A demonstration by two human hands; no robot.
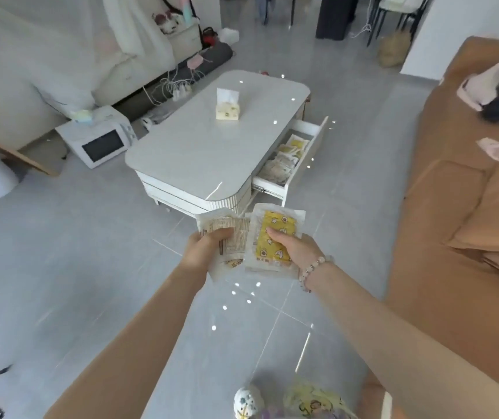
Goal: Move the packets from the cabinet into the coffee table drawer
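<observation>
A small stack of packets (237, 237), printed side up, is held in the left hand (204, 252), pinched between the thumb on top and the fingers curled beneath. A second stack, the yellow-faced packets (275, 237), is gripped the same way in the right hand (292, 251), on whose wrist a beaded bracelet (314, 269) is worn. The two stacks are held side by side, edges overlapping, over the grey floor (91, 267) just before the near end of the white table (194, 152). On the table's right side the drawer (310, 155) is pulled out, and more packets (284, 160) are seen lying inside it. A tissue pack (227, 107) stands on the far part of the table. A white microwave (100, 142) is set on the floor to the left, and a tan sofa (453, 213) lies along the right.
</observation>
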